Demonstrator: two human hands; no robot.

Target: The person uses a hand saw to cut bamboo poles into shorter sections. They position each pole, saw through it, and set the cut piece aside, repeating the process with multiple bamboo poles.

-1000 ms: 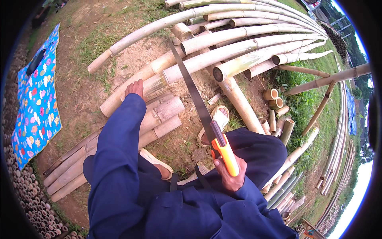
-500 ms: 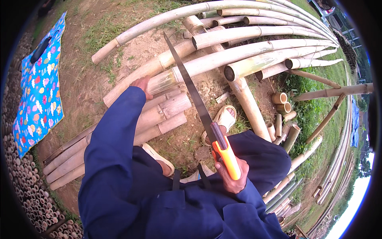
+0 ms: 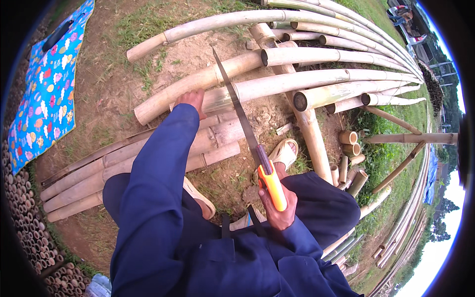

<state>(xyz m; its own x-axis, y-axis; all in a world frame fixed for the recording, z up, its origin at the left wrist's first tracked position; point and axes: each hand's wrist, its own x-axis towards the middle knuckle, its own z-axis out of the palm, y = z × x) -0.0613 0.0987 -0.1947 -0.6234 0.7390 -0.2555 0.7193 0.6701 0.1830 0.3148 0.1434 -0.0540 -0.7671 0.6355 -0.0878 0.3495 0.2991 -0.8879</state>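
Note:
My right hand grips the orange handle of a long hand saw. Its dark blade runs up and away, crossing a thick pale bamboo pole near its cut end. My left hand rests flat on that same pole, just left of the blade, the blue sleeve reaching forward. The pole lies across other bamboo poles on bare earth. My feet in light sandals sit below the pole.
Long bamboo poles fan out to the upper right. Shorter split lengths lie on the left. Short cut bamboo pieces stand at right, stacked tube ends at lower left. A blue patterned cloth lies on the ground.
The view has shifted left and closer. The saw blade has slid along the cut on the pole. My left hand stays on the pole.

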